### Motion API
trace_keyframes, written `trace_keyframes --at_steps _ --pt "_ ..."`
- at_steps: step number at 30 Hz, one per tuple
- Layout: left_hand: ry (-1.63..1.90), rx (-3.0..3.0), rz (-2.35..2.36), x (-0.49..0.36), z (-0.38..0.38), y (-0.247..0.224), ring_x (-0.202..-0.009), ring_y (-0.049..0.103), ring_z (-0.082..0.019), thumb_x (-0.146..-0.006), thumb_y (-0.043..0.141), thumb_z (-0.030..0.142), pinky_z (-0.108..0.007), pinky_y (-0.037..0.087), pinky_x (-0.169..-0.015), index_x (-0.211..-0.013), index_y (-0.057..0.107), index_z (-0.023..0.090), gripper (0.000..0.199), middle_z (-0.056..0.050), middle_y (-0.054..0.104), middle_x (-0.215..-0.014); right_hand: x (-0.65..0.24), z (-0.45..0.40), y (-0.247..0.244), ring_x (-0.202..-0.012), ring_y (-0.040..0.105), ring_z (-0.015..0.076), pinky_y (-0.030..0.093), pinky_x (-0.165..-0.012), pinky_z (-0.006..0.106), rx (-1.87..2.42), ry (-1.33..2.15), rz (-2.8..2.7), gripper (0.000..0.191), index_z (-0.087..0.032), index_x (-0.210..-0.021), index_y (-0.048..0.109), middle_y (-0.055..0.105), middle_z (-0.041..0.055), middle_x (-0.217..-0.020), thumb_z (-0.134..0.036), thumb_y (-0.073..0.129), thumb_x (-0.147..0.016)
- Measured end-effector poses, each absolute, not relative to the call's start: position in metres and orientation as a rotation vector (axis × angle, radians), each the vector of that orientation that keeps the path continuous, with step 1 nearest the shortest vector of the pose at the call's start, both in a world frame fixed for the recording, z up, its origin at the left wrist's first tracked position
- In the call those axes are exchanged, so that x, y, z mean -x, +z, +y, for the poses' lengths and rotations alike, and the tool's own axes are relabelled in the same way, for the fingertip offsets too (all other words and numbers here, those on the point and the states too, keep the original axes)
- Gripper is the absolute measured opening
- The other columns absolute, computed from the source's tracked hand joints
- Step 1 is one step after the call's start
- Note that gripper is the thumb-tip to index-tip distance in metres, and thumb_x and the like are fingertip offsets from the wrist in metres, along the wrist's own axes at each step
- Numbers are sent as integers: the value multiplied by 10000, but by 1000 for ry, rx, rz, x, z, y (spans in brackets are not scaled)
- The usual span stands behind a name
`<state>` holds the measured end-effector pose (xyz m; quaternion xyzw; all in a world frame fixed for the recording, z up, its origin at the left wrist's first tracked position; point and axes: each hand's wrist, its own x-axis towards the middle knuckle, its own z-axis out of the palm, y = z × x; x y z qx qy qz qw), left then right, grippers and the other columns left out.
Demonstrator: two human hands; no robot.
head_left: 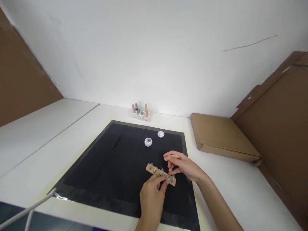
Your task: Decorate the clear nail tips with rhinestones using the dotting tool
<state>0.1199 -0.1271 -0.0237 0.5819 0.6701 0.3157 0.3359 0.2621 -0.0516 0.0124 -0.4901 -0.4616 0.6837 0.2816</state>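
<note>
A narrow wooden strip [157,172] carries several clear nail tips [161,171] standing in a row on the black mat. The fingertips of my left hand [152,194] are closed on a nail tip [169,178] near the strip's right end. Just above that end, my right hand [184,165] pinches a peach-coloured nail polish brush cap [175,156]; its brush is too small or hidden to make out. Beyond the hands stands a small white jar [148,142] with silvery contents, and its white lid [160,134] lies to the right.
At the back, a clear holder [141,119] bears several polish bottles with peach, grey and green parts. The black mat [108,160] covers the middle of the white table [60,128]. A flat cardboard box [223,136] lies right. White cable-like rods [36,205] cross the lower left.
</note>
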Motion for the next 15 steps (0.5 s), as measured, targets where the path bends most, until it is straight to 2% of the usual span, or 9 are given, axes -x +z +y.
trace_keyframes --at_steps 4,10,15 --pt "739 -1554 1811 -121 -125 -20 -582 561 -148 -822 598 167 -225 325 -533 -867 795 265 225 -5 668 -694 -263 -51 14 -632 554 96 528 -629 262 1318 1828 -1254 314 -178 -946 654 566 -35 -677 -409 687 -736" --pt "617 -1628 1883 -123 -123 -18 -580 574 -140 -845 592 196 -210 350 -535 -900 784 311 230 14 657 -678 -265 -51 16 -659 553 100 527 -646 261 1324 1805 -1268 317 -176 -943 658 568 -27 -693 -424 677 -746" --pt "672 -1758 1833 -119 -123 -31 -547 587 -136 -848 585 199 -209 409 -534 -943 778 275 228 10 634 -640 -267 -49 16 -663 551 100 520 -653 258 1323 1795 -1280 323 -177 -952 659 565 -26 -694 -428 677 -749"
